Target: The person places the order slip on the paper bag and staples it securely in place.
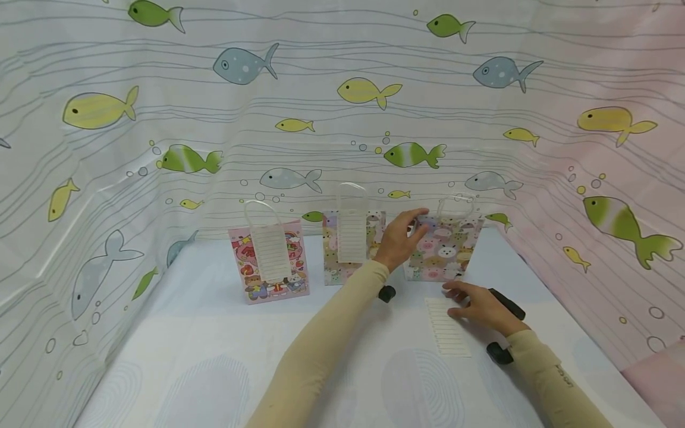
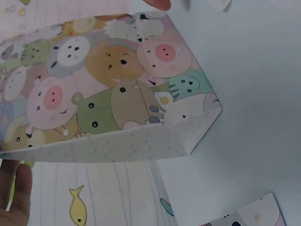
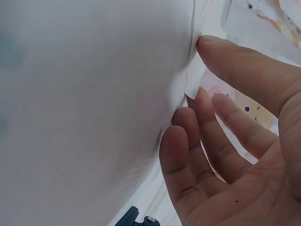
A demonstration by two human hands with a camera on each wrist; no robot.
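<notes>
My left hand [image 1: 398, 242] holds the upper left edge of a paper gift bag [image 1: 443, 252] printed with cartoon animals, standing at the right. In the left wrist view the bag [image 2: 113, 89] fills much of the picture, with fingers [image 2: 21, 190] at its lower left. On the table in front of that bag lies a lined paper slip [image 1: 448, 330]. My right hand [image 1: 484, 309] is at the slip's upper right. Seen from the right wrist, its thumb and fingers [image 3: 207, 110] pinch the edge of the slip [image 3: 194, 84].
Two more gift bags stand to the left: a pink one [image 1: 297, 261] and an animal-print one [image 1: 330, 261], each with a lined slip on its front and a clear handle. A black elongated object [image 1: 508, 303] lies behind my right hand. Fish-patterned sheeting [image 1: 321, 35] surrounds the table.
</notes>
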